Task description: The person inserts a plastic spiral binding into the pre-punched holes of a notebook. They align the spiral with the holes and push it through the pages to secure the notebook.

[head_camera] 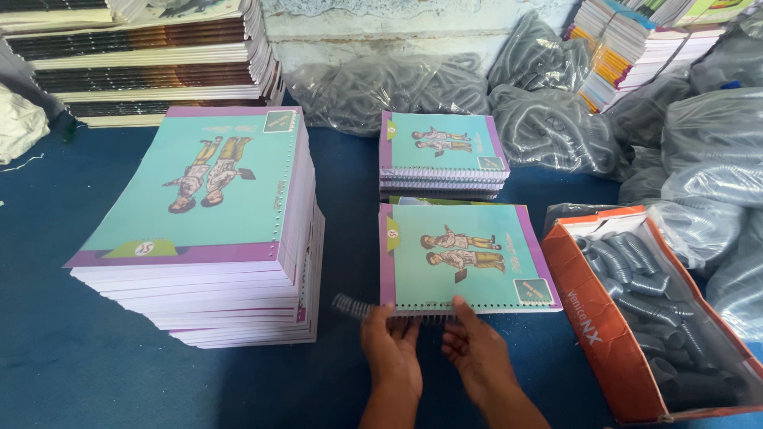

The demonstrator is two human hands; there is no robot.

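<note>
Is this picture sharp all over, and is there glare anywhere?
Head view: soft, even daylight; the notebook at the hands is fairly sharp, the left hand and right hand slightly soft. Plastic bags of coils catch pale glare. Edges bow a little, as on the tall stack.

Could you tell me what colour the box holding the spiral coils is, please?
The box is orange outside with a pale inside, and the spiral coils in it are dark grey; head view.

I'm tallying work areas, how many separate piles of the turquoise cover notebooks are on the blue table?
3: a tall stack at left, a short bound stack at centre back, and one at both hands. Others may be hidden.
</note>
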